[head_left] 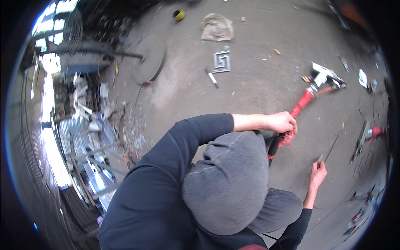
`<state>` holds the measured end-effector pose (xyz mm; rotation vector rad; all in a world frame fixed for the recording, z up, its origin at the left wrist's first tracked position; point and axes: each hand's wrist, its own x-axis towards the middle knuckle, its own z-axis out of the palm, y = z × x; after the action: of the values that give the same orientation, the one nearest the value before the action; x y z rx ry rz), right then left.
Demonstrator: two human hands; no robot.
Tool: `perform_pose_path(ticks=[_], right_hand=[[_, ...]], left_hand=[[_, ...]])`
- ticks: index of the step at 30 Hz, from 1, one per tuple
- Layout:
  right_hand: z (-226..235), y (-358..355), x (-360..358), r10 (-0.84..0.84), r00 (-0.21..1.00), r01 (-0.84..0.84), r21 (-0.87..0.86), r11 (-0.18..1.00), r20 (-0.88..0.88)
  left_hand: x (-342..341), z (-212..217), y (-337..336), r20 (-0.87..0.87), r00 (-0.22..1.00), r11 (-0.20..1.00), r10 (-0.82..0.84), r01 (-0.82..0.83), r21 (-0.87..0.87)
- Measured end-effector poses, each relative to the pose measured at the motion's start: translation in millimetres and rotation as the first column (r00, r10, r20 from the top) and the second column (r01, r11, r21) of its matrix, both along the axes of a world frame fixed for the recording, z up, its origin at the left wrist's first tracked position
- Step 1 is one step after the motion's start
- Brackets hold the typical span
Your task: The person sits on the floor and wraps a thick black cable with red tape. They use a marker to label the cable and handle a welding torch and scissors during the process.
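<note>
Bent over my raised knee, my left arm brings my left hand (284,122) to a red-bodied tool with a silver head (303,100), its fingers closed around the near part. The head lies on the floor farther off to the right; the exact kind of tool is unclear. Low at the right, my right hand (318,173) pinches a thin dark rod (332,146) that points away from me. A small pale piece (320,158) also shows at those fingertips, blurred. My grey-trousered knee (229,179) hides part of the floor below the left hand.
A square metal spiral piece (222,61) and a marker (212,78) lie ahead, beyond them a crumpled pale bag (217,27) and a yellow roll (179,16). A round stand base (150,58) and scrap metal (87,108) are left. Another red tool (375,132) is far right.
</note>
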<state>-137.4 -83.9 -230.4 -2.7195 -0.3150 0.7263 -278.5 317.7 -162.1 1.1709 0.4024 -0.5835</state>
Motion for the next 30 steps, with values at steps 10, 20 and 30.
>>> perform_pose_path(ticks=[10,20,30], right_hand=[[144,312,-80,0.698,0.666,-0.726,0.442,0.526,0.262],[78,230,-97,0.528,0.809,-0.343,0.523,0.780,-0.257],[66,178,-69,0.414,0.886,-0.286,0.458,0.842,-0.209]], left_hand=[[-51,14,64,0.189,0.781,0.726,0.595,-0.623,0.290],[-685,29,168,-0.338,0.020,0.296,0.941,-0.533,0.792],[-411,-79,222,-0.095,0.759,0.213,0.645,-0.060,0.975]])
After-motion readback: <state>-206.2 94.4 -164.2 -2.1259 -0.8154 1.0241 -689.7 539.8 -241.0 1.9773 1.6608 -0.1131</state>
